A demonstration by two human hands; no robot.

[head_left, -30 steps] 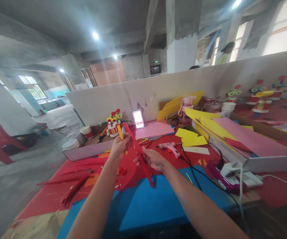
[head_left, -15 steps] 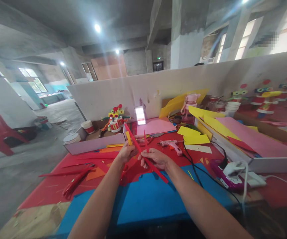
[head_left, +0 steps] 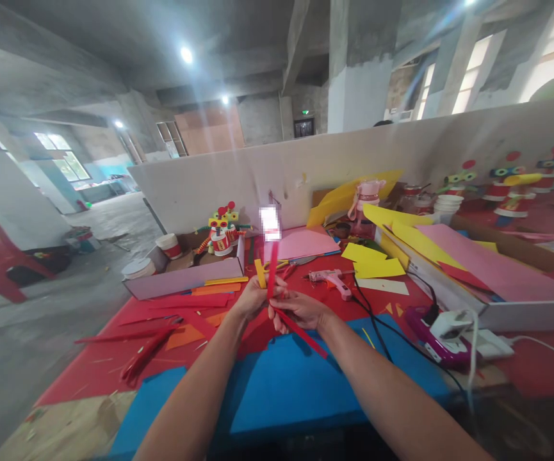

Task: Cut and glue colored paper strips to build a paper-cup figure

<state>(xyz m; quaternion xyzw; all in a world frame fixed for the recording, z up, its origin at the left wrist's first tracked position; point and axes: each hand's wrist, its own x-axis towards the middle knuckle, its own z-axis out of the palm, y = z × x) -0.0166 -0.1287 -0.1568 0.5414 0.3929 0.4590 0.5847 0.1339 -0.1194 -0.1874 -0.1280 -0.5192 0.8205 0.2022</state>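
Near the front middle of the table, my left hand (head_left: 252, 298) is closed around a short yellow strip (head_left: 260, 274) and a red paper strip (head_left: 272, 272). The red strip rises almost upright between my hands. My right hand (head_left: 301, 310) pinches another red strip (head_left: 308, 338), whose free end slants down to the right over the blue sheet (head_left: 296, 390). Both hands meet at the fingers, which hide where the red strips cross or join. Just behind them lie scissors (head_left: 300, 261) and a pink glue gun (head_left: 332, 280).
On the left are loose red strips (head_left: 123, 334) and a low box (head_left: 185, 279) with a robot-like paper figure (head_left: 221, 237). Yellow cards (head_left: 377, 266) lie behind the glue gun. A purple power strip (head_left: 425, 339) with cables is at right, near a box of coloured sheets (head_left: 497, 256).
The hands have drawn together. The left hand's red strip, which slanted from upper left to lower right, now stands nearly upright; the yellow strip has also turned.
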